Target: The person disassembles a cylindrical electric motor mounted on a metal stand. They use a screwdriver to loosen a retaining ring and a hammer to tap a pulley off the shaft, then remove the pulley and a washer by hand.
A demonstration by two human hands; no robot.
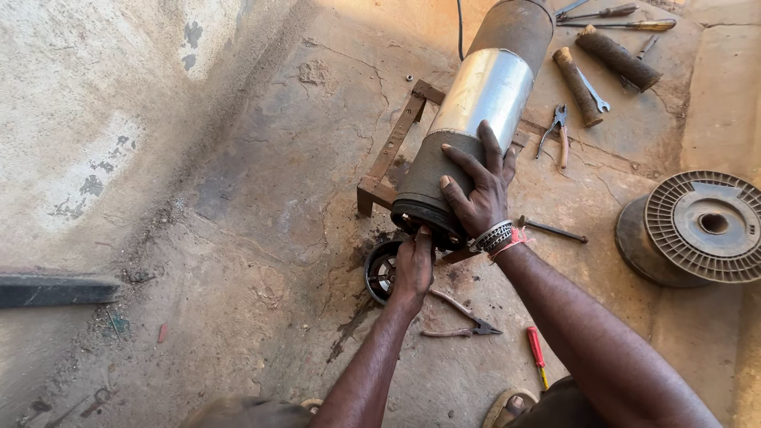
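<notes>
Two hands work at the near end of a long motor cylinder [476, 111], which lies tilted on a rusty metal frame [394, 143] on the dirt floor. It looks heavy and only loosely cradled, so it could roll or slip off the frame if pushed sideways, and fingers at its open end could get pinched against the round metal cap [381, 270] lying just below. The right hand [480, 184] lies spread flat over the cylinder's dark end, fingers open and pressing. The left hand [414, 263] reaches up under the rim with fingers curled; what it grips is hidden. Pliers [464, 317] and a red screwdriver [537, 353] lie nearby.
</notes>
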